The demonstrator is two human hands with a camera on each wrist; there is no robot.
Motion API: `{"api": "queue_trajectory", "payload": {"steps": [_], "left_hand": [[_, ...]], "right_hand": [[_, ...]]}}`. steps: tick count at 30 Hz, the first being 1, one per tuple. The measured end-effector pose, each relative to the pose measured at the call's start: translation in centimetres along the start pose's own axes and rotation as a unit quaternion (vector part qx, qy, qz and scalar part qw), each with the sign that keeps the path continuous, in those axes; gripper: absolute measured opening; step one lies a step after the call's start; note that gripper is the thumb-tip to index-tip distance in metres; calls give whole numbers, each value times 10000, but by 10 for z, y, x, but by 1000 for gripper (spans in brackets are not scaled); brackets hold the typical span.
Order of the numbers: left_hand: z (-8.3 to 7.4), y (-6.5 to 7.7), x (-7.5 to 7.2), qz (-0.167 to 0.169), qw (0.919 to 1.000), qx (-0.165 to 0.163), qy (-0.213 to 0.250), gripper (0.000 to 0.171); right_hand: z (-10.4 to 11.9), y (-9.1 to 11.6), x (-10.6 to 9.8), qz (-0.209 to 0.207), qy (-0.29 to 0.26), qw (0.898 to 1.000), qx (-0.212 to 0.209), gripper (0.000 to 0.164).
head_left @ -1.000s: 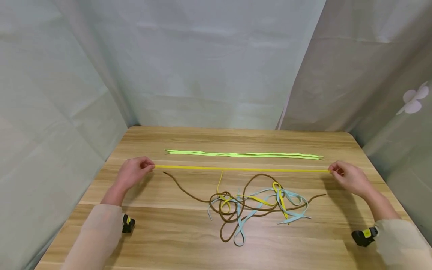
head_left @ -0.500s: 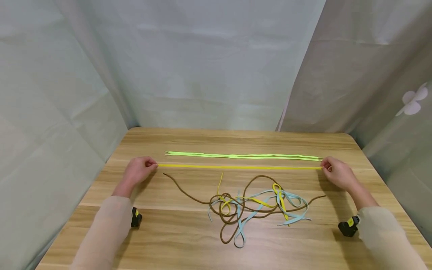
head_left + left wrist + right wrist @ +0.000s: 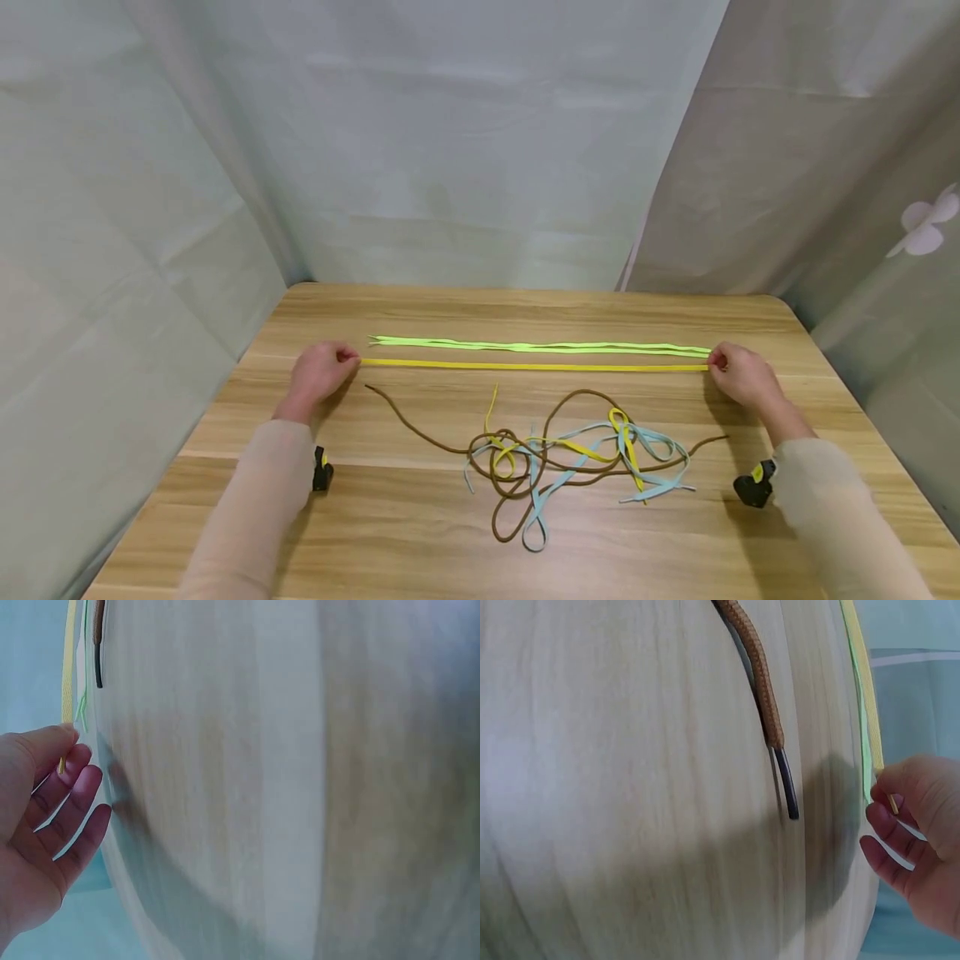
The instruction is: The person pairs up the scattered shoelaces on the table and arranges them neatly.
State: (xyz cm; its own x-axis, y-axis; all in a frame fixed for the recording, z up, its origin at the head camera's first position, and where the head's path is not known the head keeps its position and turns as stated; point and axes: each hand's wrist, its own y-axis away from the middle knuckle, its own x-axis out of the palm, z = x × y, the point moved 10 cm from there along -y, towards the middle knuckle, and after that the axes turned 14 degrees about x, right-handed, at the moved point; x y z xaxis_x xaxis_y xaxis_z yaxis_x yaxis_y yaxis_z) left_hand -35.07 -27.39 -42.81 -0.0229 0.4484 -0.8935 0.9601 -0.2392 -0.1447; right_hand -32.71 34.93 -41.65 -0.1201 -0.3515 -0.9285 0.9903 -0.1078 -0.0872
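A flat yellow shoelace [image 3: 525, 366] is stretched nearly straight between my two hands in the head view. My left hand [image 3: 322, 372] pinches its left end between thumb and forefinger; in the left wrist view the lace's tip [image 3: 62, 763] pokes out below the thumb. With thumb and finger my right hand [image 3: 742, 375] pinches the other end, and a short tip [image 3: 892, 804] shows there in the right wrist view. Just behind the yellow lace, neon green shoelaces [image 3: 517, 346] lie side by side on the table, their right ends hidden by my right hand.
On the wooden table [image 3: 420, 533], nearer me, lies a loose tangle: a brown round lace [image 3: 427, 437], a light blue lace [image 3: 558, 479] and another yellow lace [image 3: 585, 452]. Pale curtains [image 3: 450, 167] hang behind and at both sides.
Both hands have moved inward and slightly away from me, bringing the taut yellow lace closer to the green laces. The right hand now overlaps their right ends. The tangle stays put.
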Motion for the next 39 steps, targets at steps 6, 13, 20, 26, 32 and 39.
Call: {"api": "queue_trajectory", "payload": {"steps": [6, 13, 20, 26, 32, 39], "left_hand": [[-1, -5, 3, -84, 9999, -84, -5, 17], [1, -10, 6, -130, 9997, -155, -153, 14], [1, -13, 8, -113, 9993, -303, -182, 15], [-1, -16, 11, -87, 9994, -288, -176, 15], [1, -19, 16, 0, 9994, -242, -239, 14], [-3, -20, 17, 54, 9994, -204, -262, 13]], "right_hand": [[-2, -2, 4, 84, 24, 9998, 205, 8], [-6, -5, 10, 195, 107, 9989, 405, 9], [-8, -6, 12, 236, 242, 9980, 538, 10], [-11, -5, 13, 337, 336, 9965, 693, 12], [-12, -5, 16, 459, 410, 9952, 761, 12], [-12, -4, 16, 379, 499, 9956, 693, 10]]}}
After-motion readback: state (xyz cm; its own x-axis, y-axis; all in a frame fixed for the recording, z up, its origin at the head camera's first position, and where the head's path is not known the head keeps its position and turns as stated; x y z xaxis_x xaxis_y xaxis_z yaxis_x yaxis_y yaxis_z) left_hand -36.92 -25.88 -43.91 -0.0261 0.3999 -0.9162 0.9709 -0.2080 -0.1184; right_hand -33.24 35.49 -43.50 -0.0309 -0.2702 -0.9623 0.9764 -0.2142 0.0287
